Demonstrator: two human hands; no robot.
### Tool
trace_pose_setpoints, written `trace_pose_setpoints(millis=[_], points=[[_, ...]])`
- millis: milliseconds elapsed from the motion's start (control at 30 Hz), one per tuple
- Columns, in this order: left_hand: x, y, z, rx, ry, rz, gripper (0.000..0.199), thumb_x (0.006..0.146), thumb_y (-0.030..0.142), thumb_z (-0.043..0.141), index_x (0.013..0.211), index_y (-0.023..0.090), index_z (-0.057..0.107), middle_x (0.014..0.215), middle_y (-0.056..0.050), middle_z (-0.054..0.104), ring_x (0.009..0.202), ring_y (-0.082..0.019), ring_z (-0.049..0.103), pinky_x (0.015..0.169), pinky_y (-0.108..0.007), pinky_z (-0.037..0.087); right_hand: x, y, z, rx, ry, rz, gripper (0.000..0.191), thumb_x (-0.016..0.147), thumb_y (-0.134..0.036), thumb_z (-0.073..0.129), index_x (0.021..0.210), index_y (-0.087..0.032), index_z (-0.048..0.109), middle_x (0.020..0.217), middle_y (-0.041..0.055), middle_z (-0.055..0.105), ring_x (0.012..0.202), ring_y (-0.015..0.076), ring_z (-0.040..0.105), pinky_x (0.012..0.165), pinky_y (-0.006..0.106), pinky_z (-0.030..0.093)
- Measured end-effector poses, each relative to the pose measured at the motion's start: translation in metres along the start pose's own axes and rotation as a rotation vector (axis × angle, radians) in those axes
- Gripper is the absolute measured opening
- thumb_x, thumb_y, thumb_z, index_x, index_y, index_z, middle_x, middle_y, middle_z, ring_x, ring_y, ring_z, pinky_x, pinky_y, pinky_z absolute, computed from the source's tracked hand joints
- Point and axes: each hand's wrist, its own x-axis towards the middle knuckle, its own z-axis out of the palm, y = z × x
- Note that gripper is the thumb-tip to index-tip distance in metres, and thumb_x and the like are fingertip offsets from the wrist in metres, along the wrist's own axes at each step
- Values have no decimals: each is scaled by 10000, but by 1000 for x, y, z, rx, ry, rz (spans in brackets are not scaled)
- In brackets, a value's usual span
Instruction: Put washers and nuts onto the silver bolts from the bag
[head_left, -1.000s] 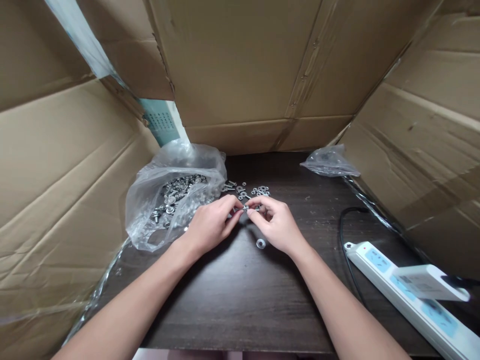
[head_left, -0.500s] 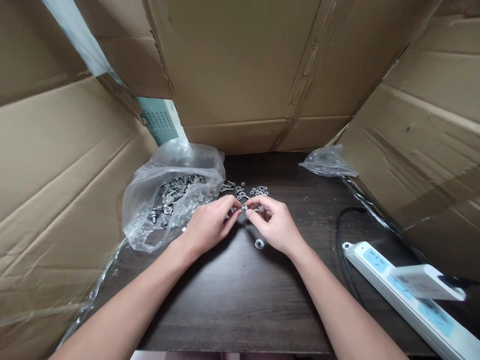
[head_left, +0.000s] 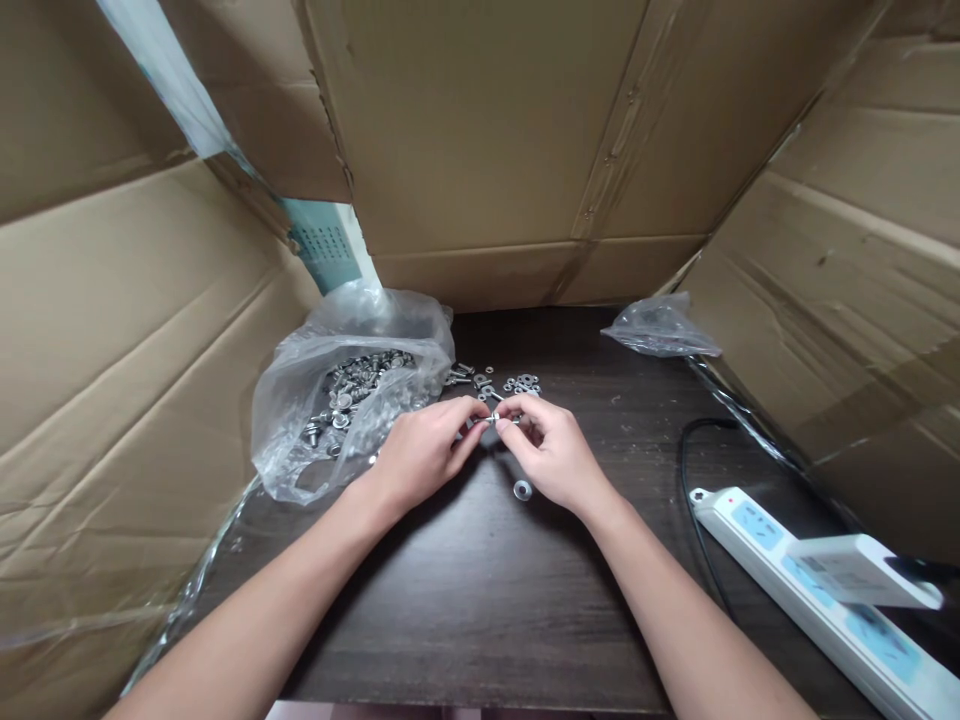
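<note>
Head view: both hands meet over the middle of a dark wooden table (head_left: 465, 600). The left hand (head_left: 424, 455) and the right hand (head_left: 551, 455) pinch one small metal bolt (head_left: 493, 418) between thumbs and fingertips, each gripping an end, the bolt held just above the tabletop and lying roughly level between them. Whether a nut or washer sits on it is too small to tell. A single loose washer (head_left: 523, 489) lies flat on the table just near of the right hand, close beside its heel. Just far of the fingertips a small scatter of washers and screws (head_left: 502, 382) rests on the wood. To the left, touching the left hand's knuckle side, a clear plastic bag (head_left: 337, 400) lies open and holds a heap of metal fasteners. A second, smaller plastic bag (head_left: 656, 328) lies at the far right against the cardboard. Cardboard walls (head_left: 487, 140) enclose the table on the left, far and right sides. At the near right a white power strip (head_left: 810, 580) lies aslant, its black cable (head_left: 686, 470) curving toward the far side.
</note>
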Motion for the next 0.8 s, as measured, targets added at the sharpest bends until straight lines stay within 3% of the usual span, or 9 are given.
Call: trace_pose_setpoints(millis=[367, 533, 800], points=[[1, 1, -1, -10, 21, 35, 126, 1008, 273, 509, 1061, 196, 594, 971, 0, 713, 839, -162, 686, 701, -275, 502, 0, 2, -2, -11, -38, -52, 233, 966, -285, 500, 810, -169, 627, 739, 17, 610, 651, 130, 509, 629, 263, 378], [1, 2, -2, 9, 20, 35, 134, 1010, 270, 501, 1068, 198, 598, 972, -2, 715, 841, -169, 687, 694, -281, 500, 0, 0, -2, -6, -29, -56, 144, 933, -245, 525, 890, -168, 639, 824, 24, 636, 655, 126, 514, 617, 259, 385], [0, 0, 1, -12, 0, 19, 123, 985, 266, 530, 1052, 197, 607, 982, -7, 718, 851, -165, 691, 696, -270, 503, 0, 1, -1, -32, -25, -71, 108, 902, -219, 529, 842, -171, 604, 760, 15, 607, 616, 121, 496, 590, 254, 381]])
